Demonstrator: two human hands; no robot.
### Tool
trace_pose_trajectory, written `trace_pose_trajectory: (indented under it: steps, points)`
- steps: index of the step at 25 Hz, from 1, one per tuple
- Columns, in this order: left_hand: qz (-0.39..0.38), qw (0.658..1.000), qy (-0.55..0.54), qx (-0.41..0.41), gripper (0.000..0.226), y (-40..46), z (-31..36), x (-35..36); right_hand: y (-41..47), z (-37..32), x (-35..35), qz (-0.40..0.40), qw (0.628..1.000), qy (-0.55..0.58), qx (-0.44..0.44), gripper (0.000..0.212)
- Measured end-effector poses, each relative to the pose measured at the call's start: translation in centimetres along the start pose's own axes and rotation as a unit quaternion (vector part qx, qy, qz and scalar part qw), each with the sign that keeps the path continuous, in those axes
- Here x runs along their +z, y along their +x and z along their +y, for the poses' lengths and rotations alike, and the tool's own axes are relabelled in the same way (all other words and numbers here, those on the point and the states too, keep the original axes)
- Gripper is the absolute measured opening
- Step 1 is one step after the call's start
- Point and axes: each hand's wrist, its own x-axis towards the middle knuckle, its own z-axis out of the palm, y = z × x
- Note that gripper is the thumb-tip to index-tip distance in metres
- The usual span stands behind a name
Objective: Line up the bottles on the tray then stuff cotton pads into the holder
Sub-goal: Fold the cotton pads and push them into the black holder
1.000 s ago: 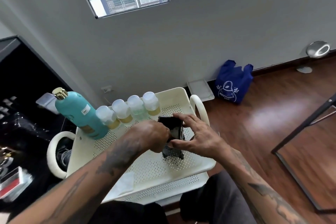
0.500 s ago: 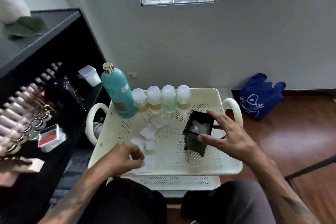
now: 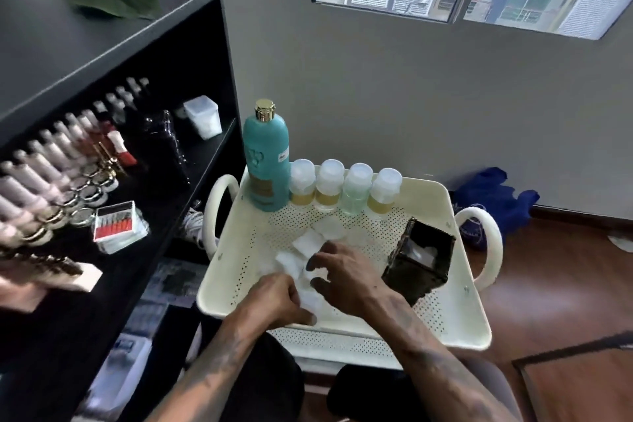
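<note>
A cream perforated tray [image 3: 455,322] carries a tall teal bottle [image 3: 266,161] with a gold cap and several small clear bottles [image 3: 346,187] in a row along its far edge. The black square holder [image 3: 419,262] stands tilted on the right, with white pads inside it. Loose white cotton pads [image 3: 308,243] lie in the tray's middle. My left hand [image 3: 277,301] is closed on a pad near the front edge. Beside it, my right hand [image 3: 342,277] hovers over the pads with fingers spread, apart from the holder.
A black shelf unit [image 3: 113,106] stands close on the left, holding rows of nail polish bottles [image 3: 51,175], a red-and-white box [image 3: 116,226] and a clear container [image 3: 202,116]. A blue bag [image 3: 493,199] lies on the wooden floor at right. My knees sit under the tray.
My right hand let go of the holder and moved left onto the loose pads. My left hand stays by the front pads. The view shifted left.
</note>
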Motion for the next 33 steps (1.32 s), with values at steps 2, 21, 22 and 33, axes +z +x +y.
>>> trace_pose_trajectory:
  steps: [2,21,22,33]
  points:
    - [0.000,1.000,-0.023,0.007,0.042,0.1,-0.1,0.0,1.8,0.8,2.2,-0.016,0.999,-0.024,0.032,0.034]
    - [-0.004,1.000,-0.030,-0.008,0.037,-0.5,0.3,-0.3,-3.0,1.2,1.5,-0.012,0.845,0.480,0.238,0.017]
    - [-0.005,1.000,-0.026,-0.011,0.038,-0.5,0.3,-0.3,-3.3,1.2,1.6,-0.003,0.859,0.454,0.237,0.014]
    - [-0.001,1.000,-0.004,-0.004,0.032,-0.3,0.1,-0.1,-5.0,2.0,2.1,0.065,0.899,0.380,0.209,0.036]
